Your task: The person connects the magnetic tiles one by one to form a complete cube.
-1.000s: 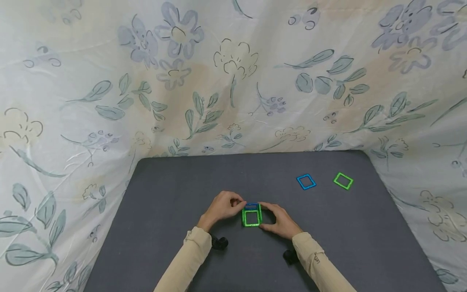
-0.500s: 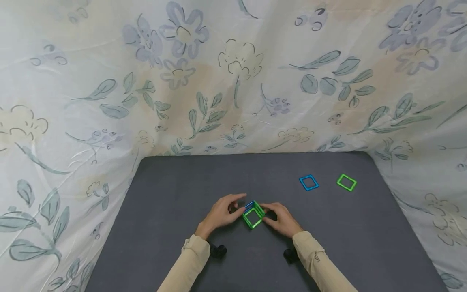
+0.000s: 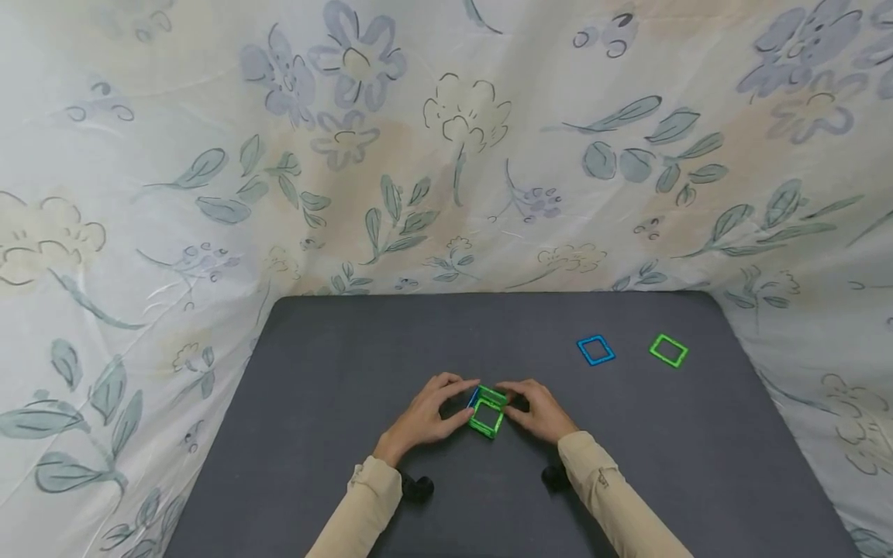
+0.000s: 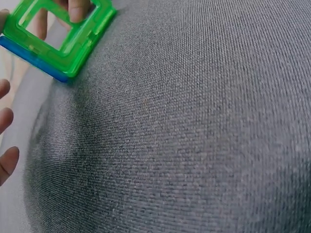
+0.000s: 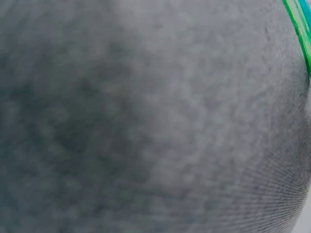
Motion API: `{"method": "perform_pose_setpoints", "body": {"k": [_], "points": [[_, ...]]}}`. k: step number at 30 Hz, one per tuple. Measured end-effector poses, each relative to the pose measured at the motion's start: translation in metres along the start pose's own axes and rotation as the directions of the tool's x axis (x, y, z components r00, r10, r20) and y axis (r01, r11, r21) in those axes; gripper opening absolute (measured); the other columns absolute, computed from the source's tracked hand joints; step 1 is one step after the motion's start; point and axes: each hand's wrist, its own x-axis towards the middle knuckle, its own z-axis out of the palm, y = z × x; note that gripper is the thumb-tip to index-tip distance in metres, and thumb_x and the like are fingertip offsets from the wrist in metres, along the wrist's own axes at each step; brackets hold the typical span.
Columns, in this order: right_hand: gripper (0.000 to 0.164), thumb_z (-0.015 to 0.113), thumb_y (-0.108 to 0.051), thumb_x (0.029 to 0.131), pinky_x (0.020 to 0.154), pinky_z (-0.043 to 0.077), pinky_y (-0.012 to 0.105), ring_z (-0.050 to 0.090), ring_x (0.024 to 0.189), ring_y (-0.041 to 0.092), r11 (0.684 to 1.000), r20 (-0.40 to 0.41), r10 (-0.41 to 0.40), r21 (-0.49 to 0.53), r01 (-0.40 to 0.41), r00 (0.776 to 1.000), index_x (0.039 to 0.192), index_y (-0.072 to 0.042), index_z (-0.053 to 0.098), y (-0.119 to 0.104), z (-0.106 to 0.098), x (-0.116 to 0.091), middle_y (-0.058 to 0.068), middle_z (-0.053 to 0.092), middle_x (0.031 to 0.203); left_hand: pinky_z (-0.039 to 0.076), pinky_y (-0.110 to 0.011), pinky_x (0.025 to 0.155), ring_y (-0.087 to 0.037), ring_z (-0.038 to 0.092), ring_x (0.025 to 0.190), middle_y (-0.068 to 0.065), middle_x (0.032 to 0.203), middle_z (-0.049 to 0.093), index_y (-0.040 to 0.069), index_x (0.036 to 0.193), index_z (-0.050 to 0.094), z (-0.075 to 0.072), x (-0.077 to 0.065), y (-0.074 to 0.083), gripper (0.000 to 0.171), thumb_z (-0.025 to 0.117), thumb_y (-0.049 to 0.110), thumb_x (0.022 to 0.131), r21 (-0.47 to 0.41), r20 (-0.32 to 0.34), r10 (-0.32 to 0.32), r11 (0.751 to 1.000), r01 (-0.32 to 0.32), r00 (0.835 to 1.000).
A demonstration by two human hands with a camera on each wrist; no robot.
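A small box of magnetic tiles (image 3: 491, 404), green with a blue side, stands on the dark table between the two hands. My left hand (image 3: 422, 415) holds its left side, thumb at the near edge and index finger toward the far corner. Across from it, my right hand (image 3: 540, 413) grips the right side between thumb and forefinger. In the left wrist view, fingertips show through and over a green square tile (image 4: 53, 58), a blue tile edge (image 4: 34, 60) lies along it, and other left fingertips (image 4: 8, 162) stay apart. Only a green edge (image 5: 299, 34) enters the right wrist view.
A blue square tile (image 3: 581, 351) and a green square tile (image 3: 659, 359) lie flat at the back right of the table (image 3: 363, 341). Behind the table hangs a flowered cloth (image 3: 474, 225). Black wrist devices (image 3: 418, 490) sit under both sleeves.
Both hands have turned the tile box on the table, so its blue side has swung from the back toward the left. The two loose tiles stay on the table.
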Motion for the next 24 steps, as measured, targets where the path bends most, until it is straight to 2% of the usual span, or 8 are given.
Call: {"method": "perform_pose_setpoints", "body": {"k": [3, 8, 15, 19, 24], "points": [[0.044, 0.077, -0.009, 0.090, 0.092, 0.050, 0.049, 0.061, 0.100, 0.020, 1.000, 0.003, -0.002, -0.001, 0.002, 1.000, 0.133, -0.010, 0.068, 0.000, 0.000, 0.002, 0.000, 0.073, 0.101, 0.048, -0.050, 0.101, -0.023, 0.053, 0.121, -0.004, 0.137, 0.056, 0.025, 0.150, 0.054, 0.002, -0.001, 0.000, 0.049, 0.062, 0.037, 0.103, 0.010, -0.001, 0.014, 1.000, -0.014, 1.000], [0.044, 0.077, -0.009, 0.091, 0.095, 0.049, 0.053, 0.062, 0.103, 0.022, 1.000, 0.011, -0.005, 0.002, 0.005, 1.000, 0.134, -0.010, 0.067, 0.001, 0.000, 0.005, 0.000, 0.075, 0.103, 0.047, -0.049, 0.103, -0.022, 0.053, 0.123, -0.002, 0.139, 0.056, 0.030, 0.150, 0.053, 0.003, -0.003, 0.000, 0.049, 0.061, 0.040, 0.103, 0.026, 0.013, -0.017, 1.000, 0.016, 1.000], [0.047, 0.078, -0.009, 0.090, 0.092, 0.053, 0.049, 0.065, 0.104, 0.025, 1.000, 0.002, -0.013, -0.002, 0.013, 1.000, 0.136, -0.011, 0.066, 0.004, -0.004, 0.003, 0.000, 0.074, 0.103, 0.046, -0.051, 0.106, -0.023, 0.053, 0.125, -0.004, 0.140, 0.057, 0.031, 0.149, 0.054, 0.006, -0.003, -0.002, 0.050, 0.062, 0.042, 0.101, 0.020, 0.007, -0.050, 0.999, 0.050, 0.999], [0.048, 0.080, -0.009, 0.088, 0.092, 0.053, 0.051, 0.066, 0.104, 0.028, 0.999, -0.041, -0.032, -0.025, 0.031, 0.999, 0.134, -0.008, 0.067, 0.010, -0.017, -0.001, 0.002, 0.074, 0.103, 0.046, -0.052, 0.103, -0.024, 0.054, 0.123, -0.005, 0.138, 0.058, 0.029, 0.148, 0.056, 0.009, -0.005, 0.000, 0.050, 0.064, 0.042, 0.100, 0.034, -0.041, -0.038, 0.999, 0.040, 0.998], [0.050, 0.083, -0.007, 0.084, 0.092, 0.052, 0.056, 0.067, 0.105, 0.033, 0.992, -0.107, -0.076, -0.105, 0.065, 0.991, 0.132, -0.004, 0.068, 0.026, -0.048, -0.006, 0.010, 0.074, 0.108, 0.048, -0.051, 0.097, -0.024, 0.057, 0.117, -0.005, 0.133, 0.061, 0.026, 0.145, 0.059, 0.014, -0.009, 0.002, 0.049, 0.065, 0.042, 0.099, 0.069, -0.124, 0.006, 0.998, 0.002, 0.992]]}}
